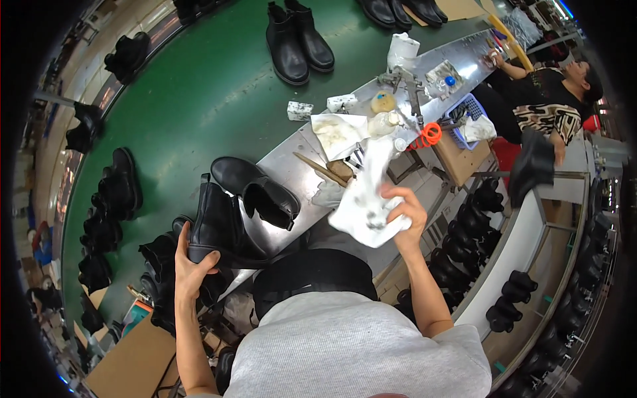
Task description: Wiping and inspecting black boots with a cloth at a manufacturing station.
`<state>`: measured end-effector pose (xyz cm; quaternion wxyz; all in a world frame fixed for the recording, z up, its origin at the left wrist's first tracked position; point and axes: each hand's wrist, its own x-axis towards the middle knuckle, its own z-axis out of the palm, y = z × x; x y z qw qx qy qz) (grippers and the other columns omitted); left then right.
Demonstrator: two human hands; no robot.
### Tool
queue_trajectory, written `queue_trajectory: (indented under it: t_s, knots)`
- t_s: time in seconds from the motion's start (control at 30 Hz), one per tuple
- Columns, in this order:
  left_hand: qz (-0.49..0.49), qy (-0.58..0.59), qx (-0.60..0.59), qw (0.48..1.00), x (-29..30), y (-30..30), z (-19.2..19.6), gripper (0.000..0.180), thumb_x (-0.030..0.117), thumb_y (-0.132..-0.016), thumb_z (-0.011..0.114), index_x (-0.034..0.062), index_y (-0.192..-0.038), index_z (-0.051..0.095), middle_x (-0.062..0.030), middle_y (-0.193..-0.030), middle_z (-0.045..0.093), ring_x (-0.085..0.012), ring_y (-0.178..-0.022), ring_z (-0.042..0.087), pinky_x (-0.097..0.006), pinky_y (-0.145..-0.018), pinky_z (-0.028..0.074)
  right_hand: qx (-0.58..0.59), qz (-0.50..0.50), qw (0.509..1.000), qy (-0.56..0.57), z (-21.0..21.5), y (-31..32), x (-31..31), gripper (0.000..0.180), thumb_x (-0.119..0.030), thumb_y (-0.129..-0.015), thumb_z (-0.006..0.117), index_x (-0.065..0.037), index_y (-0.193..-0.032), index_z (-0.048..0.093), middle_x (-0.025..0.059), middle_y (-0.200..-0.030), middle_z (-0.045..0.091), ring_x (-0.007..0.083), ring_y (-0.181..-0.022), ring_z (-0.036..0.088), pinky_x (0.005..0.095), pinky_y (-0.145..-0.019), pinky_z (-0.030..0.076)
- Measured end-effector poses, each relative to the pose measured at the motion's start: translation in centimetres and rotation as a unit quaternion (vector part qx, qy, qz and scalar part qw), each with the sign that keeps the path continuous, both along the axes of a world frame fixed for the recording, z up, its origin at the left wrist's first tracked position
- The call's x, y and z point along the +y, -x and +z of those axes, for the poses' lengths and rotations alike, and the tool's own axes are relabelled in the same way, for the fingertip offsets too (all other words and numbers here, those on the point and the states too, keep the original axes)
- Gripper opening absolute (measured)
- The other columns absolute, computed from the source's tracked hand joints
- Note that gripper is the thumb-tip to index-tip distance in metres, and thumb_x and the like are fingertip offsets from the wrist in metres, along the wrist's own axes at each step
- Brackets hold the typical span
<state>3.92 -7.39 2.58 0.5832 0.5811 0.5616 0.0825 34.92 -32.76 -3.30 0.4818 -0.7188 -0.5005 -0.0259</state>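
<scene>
A black ankle boot [215, 222] is in my left hand [194, 266], whose thumb and fingers close round its toe end near the bench's front edge. My right hand [407, 215] pinches a crumpled white cloth [363, 211] with grey smudges, lifted in front of the metal bench. The cloth hangs apart from the boot. Between my hands a second black ankle boot [269, 205] lies tipped over, its opening toward me, partly on the metal edge and partly on the green surface.
On the metal bench [282, 162] are a stained white cloth [338, 132], a wooden-handled brush-like tool [318, 167], white blocks [300, 111] and a plastic bottle [383, 123]. Boots [292, 50] stand on the green surface [192, 99]. At right, a co-worker [551, 99] is beside a blue basket [464, 113].
</scene>
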Motion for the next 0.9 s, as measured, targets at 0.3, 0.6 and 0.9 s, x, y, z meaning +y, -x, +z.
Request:
queue_trajectory:
  t_s: [0.3,0.6,0.9]
  knots:
    - [-0.024,-0.043,0.016,0.999,-0.7,-1.5,0.4,0.094,0.011,-0.062,0.073,0.001,-0.143,0.026,-0.0107,-0.099,0.055,-0.0149,-0.072,0.06,-0.023,-0.054,0.053,0.586,-0.042,0.789,-0.179,-10.0,-9.6,-1.6,0.056,-0.022,-0.092,0.047,-0.005,-0.142,0.026,0.0168,-0.088,0.065,0.0062,-0.045,0.047,0.019,-0.037,0.036]
    - [-0.011,-0.026,0.029,0.999,-0.9,-0.7,0.5,0.096,0.011,-0.062,0.073,0.004,-0.144,0.025,-0.0099,-0.1,0.054,-0.0168,-0.077,0.061,-0.026,-0.057,0.055,0.359,-0.183,0.914,0.037,-7.9,-3.0,0.6,0.04,-0.02,-0.092,0.052,-0.01,-0.13,0.048,0.0043,-0.084,0.062,0.0041,-0.062,0.046,0.0187,-0.057,0.037]
    - [-0.028,-0.029,0.0,0.999,0.0,-0.9,0.3,0.095,0.01,-0.061,0.071,0.0059,-0.145,0.025,-0.0098,-0.099,0.054,-0.0151,-0.075,0.06,-0.025,-0.057,0.055,-0.009,-0.247,0.969,0.017,-6.5,-2.9,-1.3,0.066,-0.005,-0.08,0.062,-0.006,-0.138,0.031,0.0133,-0.109,0.057,0.0181,-0.082,0.056,0.0303,-0.072,0.048]
